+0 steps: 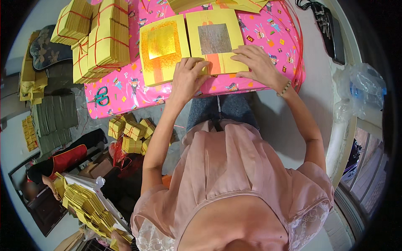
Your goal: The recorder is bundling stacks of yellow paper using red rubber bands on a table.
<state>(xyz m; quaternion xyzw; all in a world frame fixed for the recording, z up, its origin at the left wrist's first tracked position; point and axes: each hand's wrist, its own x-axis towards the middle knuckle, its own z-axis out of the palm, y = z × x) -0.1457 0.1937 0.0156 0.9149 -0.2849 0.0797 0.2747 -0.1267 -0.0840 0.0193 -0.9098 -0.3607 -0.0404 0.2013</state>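
We see two yellow paper piles lying side by side in front of the hands, on a table with a pink printed cover [289, 62]. The gold-faced pile [163, 42] is ahead and to the left of the left hand [190, 73]. It carries a shiny gold square, and around this square the yellow paper is coloured with a speckled orange; below it an orange band runs down to the near edge. The silver-faced pile [213, 37] lies partly between the two hands and reaches forward beyond them. Its square is grey silver, with a streaky shine, and orange bands show above and below it on plain yellow paper.

The hands are apart from each other. Our left hand is bent over the place where the piles meet, its fingertips near the lower left corner of the silver-faced pile; we cannot tell if it grips some sheet. Our right hand [261, 62] is at the lower right corner of the same pile, with fingers spread and the thumb away from them.

Farther to the left of the left hand we notice yellow bundles [109, 48] tied with red string, and nearer to us teal-handled scissors [102, 98].
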